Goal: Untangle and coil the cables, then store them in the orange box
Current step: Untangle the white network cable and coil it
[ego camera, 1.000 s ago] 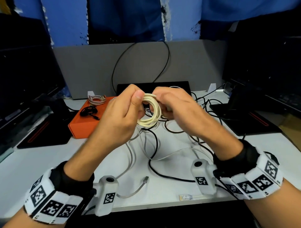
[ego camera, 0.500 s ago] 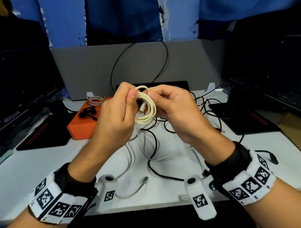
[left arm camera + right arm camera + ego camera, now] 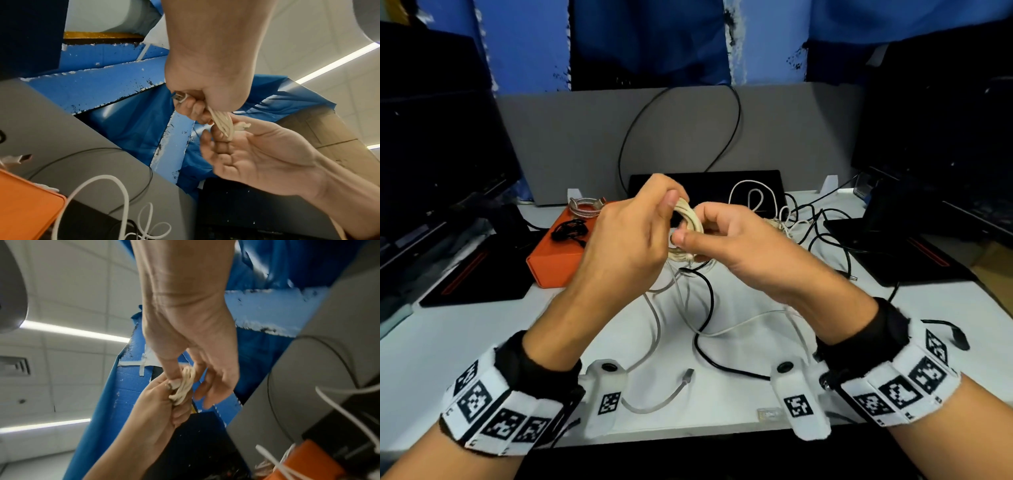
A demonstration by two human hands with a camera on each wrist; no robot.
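Your left hand (image 3: 626, 236) clamps the cream rubbery cable coil (image 3: 690, 219) above the white desk (image 3: 448, 342); your right hand (image 3: 732, 240) pinches its end. Tuck it snugly, then carry it to the orange rectangular box (image 3: 551, 263).

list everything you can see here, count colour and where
cream cable coil: one, cream, held up between both hands over the desk
orange box: one, orange, left on the desk
braided cable: one coil, silver, on the box's far end
black cable bundle: one, black, on the box top
loose cables: several, white, grey and black, tangled on the desk under and right of the hands
desk: one, white
grey divider: one, behind the desk
monitors: two, black, far left and far right
left hand: grips the coil
right hand: pinches the coil
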